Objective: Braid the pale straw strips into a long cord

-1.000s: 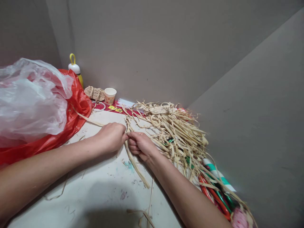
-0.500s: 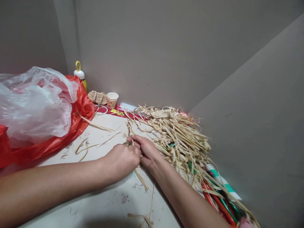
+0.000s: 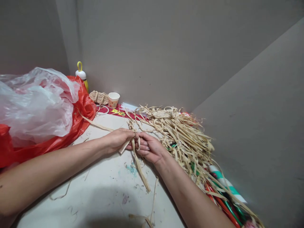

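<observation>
On the white table [image 3: 78, 193], as the head camera showed it, a straw strand [image 3: 139, 169] lay between the two hands, near the middle of the far half. Its upper end [image 3: 131, 124] was knotty and pointed to the wall, while its flat, loose tail came down toward the person. The left hand [image 3: 120, 138] had its fingertips brought close together on the strand, and a short flat end [image 3: 123, 147] came out below them. The right hand [image 3: 151, 148] met it from the other side, thumb and forefinger pinched narrow on the same place, the other fingers curled under. Probably both hands held so closely because such dry, light pieces would easily open if one side was released. How firm the grip was, one cannot tell.

A long strip [image 3: 96, 124] ran from the red bag [image 3: 85, 104] toward the left hand; whether the fingers had it too was not clear.

Just beside the right hand was a heap of dry straw [image 3: 187, 133], perhaps placed there to be within easy reach. Against the wall stood a paper cup [image 3: 114, 100], next to a woven oval piece [image 3: 98, 97], and behind the bag a bottle [image 3: 81, 74], maybe put far back to leave the hands some room.
</observation>
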`<state>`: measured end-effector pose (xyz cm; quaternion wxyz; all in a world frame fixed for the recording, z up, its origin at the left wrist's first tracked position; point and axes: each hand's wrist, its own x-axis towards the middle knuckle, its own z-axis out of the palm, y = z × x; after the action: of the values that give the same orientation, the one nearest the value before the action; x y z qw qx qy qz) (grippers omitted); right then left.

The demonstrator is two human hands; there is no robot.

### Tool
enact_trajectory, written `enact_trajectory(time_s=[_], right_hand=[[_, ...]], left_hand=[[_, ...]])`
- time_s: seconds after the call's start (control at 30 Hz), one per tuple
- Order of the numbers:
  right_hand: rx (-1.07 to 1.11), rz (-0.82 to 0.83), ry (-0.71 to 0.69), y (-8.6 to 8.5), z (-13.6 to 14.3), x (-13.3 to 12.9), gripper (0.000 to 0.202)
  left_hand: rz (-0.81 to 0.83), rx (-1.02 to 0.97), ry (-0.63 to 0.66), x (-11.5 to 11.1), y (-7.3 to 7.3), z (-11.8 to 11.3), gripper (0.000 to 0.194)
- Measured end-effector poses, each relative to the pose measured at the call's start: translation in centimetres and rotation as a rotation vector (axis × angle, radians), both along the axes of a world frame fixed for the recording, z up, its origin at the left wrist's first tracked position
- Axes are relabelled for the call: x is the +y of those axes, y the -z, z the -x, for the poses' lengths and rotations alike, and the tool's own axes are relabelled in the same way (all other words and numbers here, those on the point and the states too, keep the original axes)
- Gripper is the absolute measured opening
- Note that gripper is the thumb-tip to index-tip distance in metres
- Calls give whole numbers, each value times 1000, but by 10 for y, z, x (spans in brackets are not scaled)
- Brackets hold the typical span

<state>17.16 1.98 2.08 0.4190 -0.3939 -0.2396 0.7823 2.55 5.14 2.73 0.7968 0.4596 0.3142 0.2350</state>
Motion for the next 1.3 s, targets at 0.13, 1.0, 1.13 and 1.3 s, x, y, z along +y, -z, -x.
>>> enact_trajectory(time_s=[0.13, 1.0, 1.13, 1.3], right_hand=[[-17, -6, -48, 5, -5, 2, 19], [-325, -200, -252, 1, -10, -4, 25], [-490, -290, -227, 0, -7, -7, 25], [-635, -386, -235, -5, -11, -8, 28]], left_hand=[[-55, 77, 23, 0, 3, 0, 12], [-233, 333, 118, 8, 2, 8, 22], [-246, 328, 125, 9, 6, 8, 18], [-286, 354, 52, 7, 2, 7, 17]])
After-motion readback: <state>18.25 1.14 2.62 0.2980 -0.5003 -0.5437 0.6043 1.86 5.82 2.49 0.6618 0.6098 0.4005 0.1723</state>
